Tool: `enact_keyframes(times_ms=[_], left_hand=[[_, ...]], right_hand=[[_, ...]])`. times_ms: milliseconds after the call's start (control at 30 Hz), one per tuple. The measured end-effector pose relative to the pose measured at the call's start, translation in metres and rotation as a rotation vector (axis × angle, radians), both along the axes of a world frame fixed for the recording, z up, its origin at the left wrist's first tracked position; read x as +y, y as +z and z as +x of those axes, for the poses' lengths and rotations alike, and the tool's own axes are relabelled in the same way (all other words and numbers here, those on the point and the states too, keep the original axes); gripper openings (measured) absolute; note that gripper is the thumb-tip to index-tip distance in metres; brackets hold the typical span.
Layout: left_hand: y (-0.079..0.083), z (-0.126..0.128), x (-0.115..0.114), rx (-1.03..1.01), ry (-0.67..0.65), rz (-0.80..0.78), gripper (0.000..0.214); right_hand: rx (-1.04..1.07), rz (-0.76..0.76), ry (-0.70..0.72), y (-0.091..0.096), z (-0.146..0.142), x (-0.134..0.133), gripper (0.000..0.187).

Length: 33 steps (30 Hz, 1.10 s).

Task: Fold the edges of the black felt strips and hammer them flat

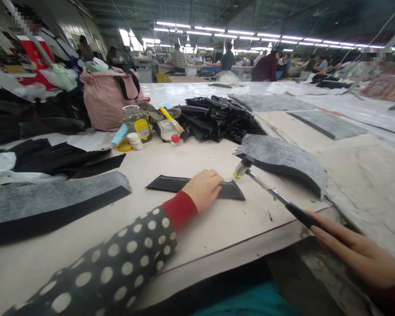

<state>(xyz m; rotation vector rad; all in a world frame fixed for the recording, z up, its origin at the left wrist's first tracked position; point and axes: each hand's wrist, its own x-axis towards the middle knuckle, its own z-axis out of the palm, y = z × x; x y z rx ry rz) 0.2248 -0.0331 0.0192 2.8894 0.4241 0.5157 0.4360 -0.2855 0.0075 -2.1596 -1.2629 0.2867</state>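
Observation:
A black folded strip [164, 182], seemingly leather or fabric, lies on the pale work board, with a light line along its upper side. My left hand [204, 189] rests across the middle of this strip, its fingers bent and pressed together onto it; the fingertips are partly hidden. In my right hand [358, 250] is the black handle of a small hammer [242, 166]. The hammer's head, dark at one end and yellowish at the other, hovers just above and right of the strip's right end, apart from it.
A grey-backed curved piece [283, 158] lies behind the hammer. Farther back are a heap of black strips [217, 116], a glass jar [136, 123], a white small bottle [134, 141], a yellow brush [171, 118] and a pink bag [102, 101]. More black pieces [52, 160] lie left.

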Motion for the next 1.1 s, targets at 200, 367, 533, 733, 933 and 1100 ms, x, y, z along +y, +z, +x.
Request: enact_keyframes(times_ms=[200, 367, 533, 733, 933, 1100], left_hand=[[-0.010, 0.030, 0.004, 0.090, 0.010, -0.101, 0.021], [-0.012, 0.032, 0.010, 0.096, -0.030, -0.137, 0.027], [-0.013, 0.034, 0.011, 0.081, -0.037, -0.175, 0.031], [-0.013, 0.032, 0.011, 0.084, -0.058, -0.147, 0.031], [-0.008, 0.027, 0.003, 0.151, -0.075, -0.003, 0.029], [-0.001, 0.028, -0.005, 0.252, -0.073, 0.172, 0.026]], right_hand=[[0.030, -0.007, -0.102, -0.001, -0.006, -0.033, 0.040], [0.101, -0.003, -0.068, -0.002, -0.017, -0.046, 0.037], [0.128, -0.009, -0.044, -0.005, -0.019, -0.045, 0.036], [0.131, -0.031, -0.040, -0.008, -0.018, -0.047, 0.038], [0.156, -0.080, -0.034, -0.011, -0.018, -0.050, 0.040], [0.161, -0.076, -0.023, -0.015, -0.016, -0.052, 0.039]])
